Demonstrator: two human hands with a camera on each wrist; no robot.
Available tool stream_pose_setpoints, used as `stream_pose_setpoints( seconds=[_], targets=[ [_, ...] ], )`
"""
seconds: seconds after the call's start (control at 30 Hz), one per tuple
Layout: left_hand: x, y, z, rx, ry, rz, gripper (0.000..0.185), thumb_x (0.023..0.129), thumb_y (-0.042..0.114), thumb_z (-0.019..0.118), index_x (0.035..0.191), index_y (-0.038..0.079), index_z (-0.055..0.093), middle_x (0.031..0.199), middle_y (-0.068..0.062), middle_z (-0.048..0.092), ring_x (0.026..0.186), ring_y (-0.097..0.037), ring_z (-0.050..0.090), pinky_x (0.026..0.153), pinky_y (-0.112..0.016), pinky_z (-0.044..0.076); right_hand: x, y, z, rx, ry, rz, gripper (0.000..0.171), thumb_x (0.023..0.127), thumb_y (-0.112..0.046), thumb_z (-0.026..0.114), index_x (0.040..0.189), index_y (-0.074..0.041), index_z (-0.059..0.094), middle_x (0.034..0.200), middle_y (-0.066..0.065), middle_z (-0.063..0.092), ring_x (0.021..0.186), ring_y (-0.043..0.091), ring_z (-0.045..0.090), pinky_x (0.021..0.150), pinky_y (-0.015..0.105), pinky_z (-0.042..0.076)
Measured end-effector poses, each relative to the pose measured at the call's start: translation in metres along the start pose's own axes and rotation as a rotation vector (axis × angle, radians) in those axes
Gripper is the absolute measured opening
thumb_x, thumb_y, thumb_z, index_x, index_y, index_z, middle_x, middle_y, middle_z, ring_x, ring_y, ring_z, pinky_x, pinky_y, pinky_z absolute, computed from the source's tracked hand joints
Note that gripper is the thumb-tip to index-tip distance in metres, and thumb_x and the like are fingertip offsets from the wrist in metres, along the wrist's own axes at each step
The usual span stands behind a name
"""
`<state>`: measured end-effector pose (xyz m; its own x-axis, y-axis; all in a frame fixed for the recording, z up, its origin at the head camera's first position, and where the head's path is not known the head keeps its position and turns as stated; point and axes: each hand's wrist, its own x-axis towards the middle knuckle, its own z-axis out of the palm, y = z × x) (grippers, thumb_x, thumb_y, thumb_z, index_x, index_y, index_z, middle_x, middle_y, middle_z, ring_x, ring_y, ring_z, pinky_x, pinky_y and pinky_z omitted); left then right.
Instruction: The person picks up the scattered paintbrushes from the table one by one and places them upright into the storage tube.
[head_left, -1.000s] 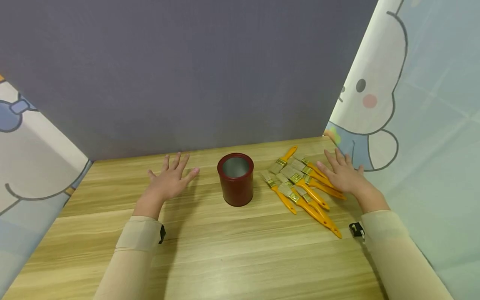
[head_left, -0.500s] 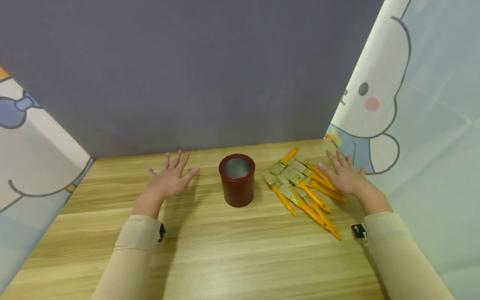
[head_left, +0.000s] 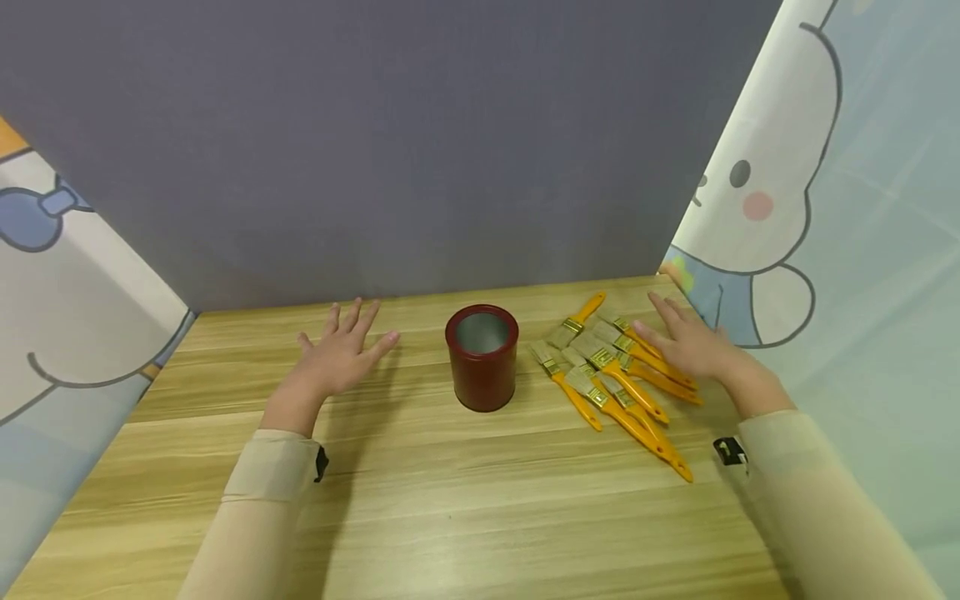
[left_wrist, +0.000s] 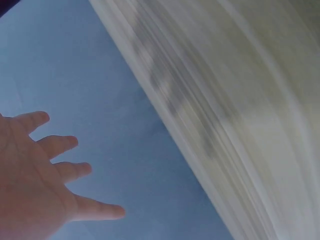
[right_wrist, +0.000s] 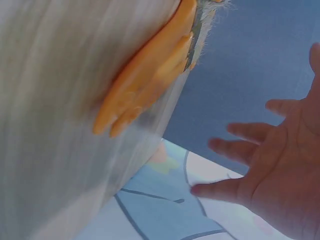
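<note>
Paintbrushes | beside right grip, apart | red can | right of left grip

A pale wood-grain tabletop carries an upright, open-topped dark red can, with a loose, overlapping pile of orange-handled paintbrushes lying just to its right.

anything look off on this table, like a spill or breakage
No spill or damage shows. Only the heap of flat, orange-handled paintbrushes looks untidy, overlapping at mixed angles on the pale wood-grain tabletop, right of the upright, dark red cylindrical can; the farthest brush points its handle toward the back.
</note>
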<state>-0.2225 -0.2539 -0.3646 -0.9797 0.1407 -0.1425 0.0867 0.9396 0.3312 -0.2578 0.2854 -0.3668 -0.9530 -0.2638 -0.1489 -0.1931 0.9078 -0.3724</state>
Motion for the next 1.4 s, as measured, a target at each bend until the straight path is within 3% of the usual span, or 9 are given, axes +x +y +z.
stream_pose_setpoints(
  seconds=[0.2, 0.33, 0.4, 0.53, 0.63, 0.8, 1.17, 1.3, 1.4],
  targets=[
    [0.002, 0.024, 0.004, -0.173, -0.011, 0.079, 0.089, 0.104, 0.080, 0.031, 0.173, 0.034, -0.002, 0.181, -0.011, 0.001, 0.166, -0.045, -0.011, 0.115, -0.090, -0.006, 0.008, -0.009, -0.003, -0.070, -0.005, -0.098, 0.096, 0.106, -0.064, 0.053, 0.172, -0.008, 0.012, 0.164, 0.041, 0.030, 0.138, 0.065, 0.047, 0.110, 0.079, 0.040],
    [0.007, 0.048, 0.017, -0.322, -0.046, 0.161, 0.090, 0.102, 0.079, 0.041, 0.173, 0.036, 0.003, 0.181, -0.011, 0.009, 0.168, -0.041, 0.000, 0.126, -0.079, 0.005, 0.016, -0.014, 0.010, -0.152, 0.016, -0.146, 0.086, 0.104, -0.061, 0.061, 0.163, -0.003, 0.040, 0.139, 0.033, 0.059, 0.100, 0.040, 0.072, 0.087, 0.060, 0.058],
    [0.009, 0.059, 0.023, -0.392, -0.070, 0.198, 0.091, 0.101, 0.078, 0.045, 0.172, 0.037, 0.005, 0.180, -0.008, 0.012, 0.167, -0.041, 0.012, 0.129, -0.072, 0.015, 0.019, -0.016, 0.020, -0.172, 0.027, -0.177, 0.080, 0.102, -0.060, 0.064, 0.155, -0.002, 0.053, 0.128, 0.026, 0.065, 0.092, 0.030, 0.070, 0.082, 0.053, 0.059],
    [0.014, 0.073, 0.033, -0.494, -0.081, 0.251, 0.093, 0.100, 0.074, 0.054, 0.172, 0.037, 0.007, 0.179, -0.005, 0.018, 0.163, -0.040, 0.029, 0.128, -0.065, 0.030, 0.021, -0.021, 0.038, -0.209, 0.035, -0.206, 0.074, 0.098, -0.064, 0.068, 0.142, -0.005, 0.066, 0.132, 0.024, 0.067, 0.096, 0.031, 0.072, 0.079, 0.052, 0.060],
    [0.016, 0.081, 0.037, -0.528, -0.046, 0.274, 0.095, 0.099, 0.068, 0.063, 0.172, 0.035, 0.012, 0.178, -0.007, 0.024, 0.162, -0.039, 0.031, 0.127, -0.065, 0.032, 0.019, -0.027, 0.047, -0.232, 0.065, -0.181, 0.068, 0.095, -0.066, 0.071, 0.131, -0.008, 0.072, 0.137, 0.022, 0.067, 0.093, 0.031, 0.074, 0.071, 0.050, 0.061],
    [0.017, 0.092, 0.040, -0.544, -0.015, 0.276, 0.103, 0.091, 0.065, 0.076, 0.171, 0.035, 0.018, 0.176, -0.003, 0.029, 0.162, -0.034, 0.033, 0.127, -0.062, 0.034, 0.017, -0.033, 0.054, -0.251, 0.135, -0.123, 0.061, 0.092, -0.063, 0.076, 0.113, -0.006, 0.074, 0.119, 0.016, 0.073, 0.077, 0.023, 0.068, 0.061, 0.045, 0.058],
    [0.020, 0.095, 0.048, -0.673, 0.017, 0.238, 0.104, 0.086, 0.064, 0.082, 0.168, 0.039, 0.023, 0.161, 0.004, 0.049, 0.151, -0.026, 0.047, 0.120, -0.063, 0.042, 0.021, -0.039, 0.049, -0.247, 0.154, -0.023, 0.051, 0.091, -0.054, 0.078, 0.107, -0.006, 0.077, 0.099, 0.013, 0.077, 0.060, 0.018, 0.058, 0.046, 0.034, 0.045],
    [0.018, 0.095, 0.047, -0.669, 0.004, 0.234, 0.103, 0.086, 0.065, 0.082, 0.168, 0.039, 0.024, 0.158, 0.005, 0.051, 0.149, -0.025, 0.049, 0.119, -0.062, 0.044, 0.017, -0.048, 0.044, -0.262, 0.137, -0.015, 0.042, 0.091, -0.053, 0.076, 0.077, -0.015, 0.068, 0.068, 0.000, 0.059, 0.053, 0.013, 0.044, 0.045, 0.028, 0.033],
    [0.016, 0.094, 0.047, -0.660, -0.011, 0.231, 0.103, 0.086, 0.065, 0.081, 0.168, 0.040, 0.023, 0.157, 0.005, 0.052, 0.148, -0.025, 0.050, 0.118, -0.060, 0.045, 0.011, -0.059, 0.035, -0.265, 0.130, -0.022, 0.044, 0.091, -0.053, 0.076, 0.069, -0.018, 0.063, 0.059, -0.005, 0.048, 0.051, 0.011, 0.038, 0.045, 0.027, 0.027]
  ],
)
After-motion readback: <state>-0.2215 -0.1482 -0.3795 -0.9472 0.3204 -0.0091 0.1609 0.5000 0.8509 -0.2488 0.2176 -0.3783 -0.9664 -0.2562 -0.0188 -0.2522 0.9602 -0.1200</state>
